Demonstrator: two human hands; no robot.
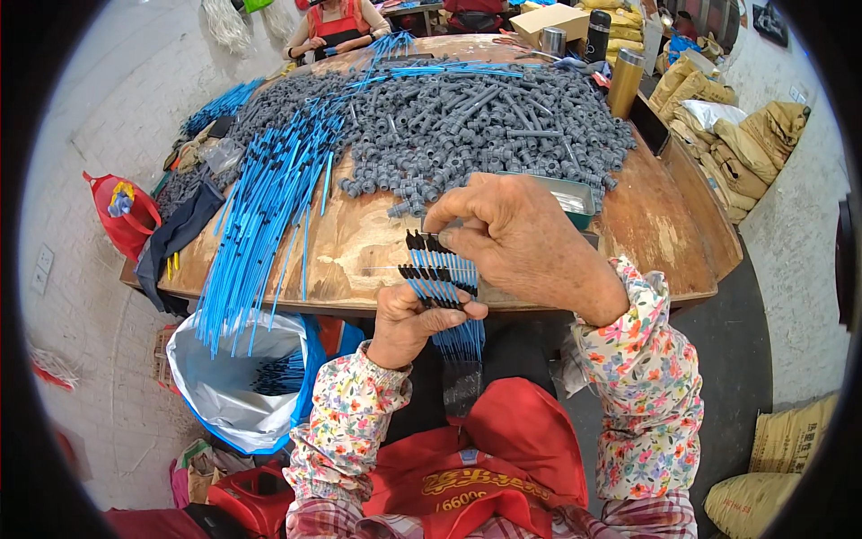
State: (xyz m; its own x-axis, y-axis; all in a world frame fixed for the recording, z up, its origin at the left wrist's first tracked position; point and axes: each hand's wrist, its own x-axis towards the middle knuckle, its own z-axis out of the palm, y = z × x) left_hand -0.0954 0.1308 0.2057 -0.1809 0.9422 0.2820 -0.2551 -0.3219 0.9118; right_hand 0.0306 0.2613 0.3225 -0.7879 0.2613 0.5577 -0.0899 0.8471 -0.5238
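Above my lap, my left hand (415, 322) is closed around a bundle of thin blue rods with black ends (440, 278). The rods are fanned side by side with their black tips pointing up and away, and their blue lengths hang down below the hand. Over the far end of the bundle, my right hand (530, 238) pinches thumb and forefinger together at the black tips. Whatever is between those fingertips is too small and hidden to make out. A large spread of similar blue rods (269, 207) lies on the wooden table (359, 251) to the left.
A heap of grey plastic fittings (476, 117) covers the table's middle. Behind my right hand sits a green tray (584, 216) with thin metal pieces. A lined blue bag (233, 395) with rods stands at lower left. Another person (337, 27) works across the table.
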